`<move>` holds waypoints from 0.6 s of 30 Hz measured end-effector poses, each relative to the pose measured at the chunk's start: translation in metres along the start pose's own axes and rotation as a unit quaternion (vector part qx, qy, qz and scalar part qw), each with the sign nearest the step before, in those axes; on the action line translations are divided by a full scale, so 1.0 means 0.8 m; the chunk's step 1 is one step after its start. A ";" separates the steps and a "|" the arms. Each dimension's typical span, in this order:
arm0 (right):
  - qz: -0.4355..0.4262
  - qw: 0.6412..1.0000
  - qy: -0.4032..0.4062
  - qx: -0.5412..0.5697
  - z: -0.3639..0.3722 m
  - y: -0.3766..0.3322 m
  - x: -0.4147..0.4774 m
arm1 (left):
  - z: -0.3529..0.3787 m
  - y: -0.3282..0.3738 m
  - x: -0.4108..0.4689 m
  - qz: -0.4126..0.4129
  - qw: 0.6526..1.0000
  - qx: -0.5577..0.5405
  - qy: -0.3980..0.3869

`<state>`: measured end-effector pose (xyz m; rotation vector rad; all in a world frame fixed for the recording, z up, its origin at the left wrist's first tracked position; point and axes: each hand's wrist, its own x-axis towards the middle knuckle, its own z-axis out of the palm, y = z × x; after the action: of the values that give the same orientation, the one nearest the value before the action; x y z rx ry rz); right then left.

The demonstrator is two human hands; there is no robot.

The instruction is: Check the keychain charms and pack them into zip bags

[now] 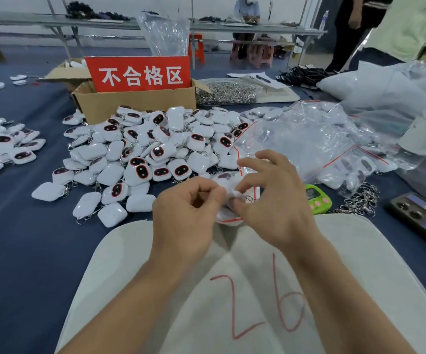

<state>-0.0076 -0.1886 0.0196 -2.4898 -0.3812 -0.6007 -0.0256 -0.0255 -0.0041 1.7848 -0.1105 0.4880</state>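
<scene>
A clear zip bag (228, 178) with a red seal line, holding a white keychain charm, sits between my two hands above the table's near edge. My left hand (185, 208) pinches the bag's left side with curled fingers. My right hand (270, 198) pinches its right side near the metal ring. A big heap of white charms (140, 152) with dark, red-rimmed faces lies just beyond my hands. Filled and empty zip bags (316, 141) are piled to the right.
A cardboard box (135, 102) with a red sign stands behind the heap. Loose metal rings (226, 93) fill a tray beside it. A green timer (318, 199), a ring chain (361, 200) and a phone (421, 221) lie right. More charms (2, 146) lie left. People stand at back right.
</scene>
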 end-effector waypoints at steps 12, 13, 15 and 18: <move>0.116 0.973 -0.174 0.100 -0.022 0.013 0.007 | -0.019 0.001 0.009 0.041 0.962 0.188 -0.191; 0.151 0.967 -0.156 0.134 -0.029 0.018 0.008 | -0.025 0.001 0.011 0.043 0.950 0.221 -0.216; 0.198 0.957 -0.149 0.153 -0.039 0.026 0.006 | -0.033 0.000 0.014 0.040 0.934 0.251 -0.252; 0.184 0.962 -0.171 0.105 -0.039 0.029 -0.008 | -0.037 -0.007 0.016 0.065 0.935 0.250 -0.244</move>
<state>-0.0141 -0.2259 0.0295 -2.3683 -0.0921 0.0216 -0.0199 0.0067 0.0012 2.3868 -0.4896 0.1562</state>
